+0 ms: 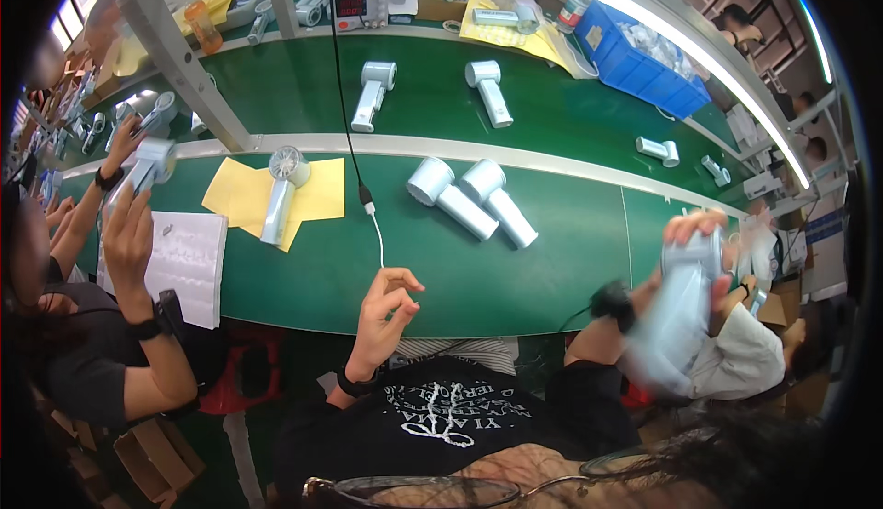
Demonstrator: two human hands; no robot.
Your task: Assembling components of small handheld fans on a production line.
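Observation:
My right hand (694, 226) is closed around a pale blue handheld fan (676, 311), held up at the right of the table and smeared by motion. Below the hanging cable, my left hand (379, 320) has curled fingers. A white charging cable (375, 228) runs down to those fingers, which seem to pinch it; its end is hidden. Beyond my hands two more pale fans lie side by side, the left fan (455, 201) and the right fan (504, 205). Another fan (279, 201) with its grille up rests on yellow paper (317, 187) to the left.
Across the raised green shelf (423, 77) lie several fans. Behind them stand a power supply (357, 3) with a red display and a blue bin (635, 58) of wrapped parts. At left, a co-worker's hand (129, 238) holds a fan above a white foam sheet (189, 251).

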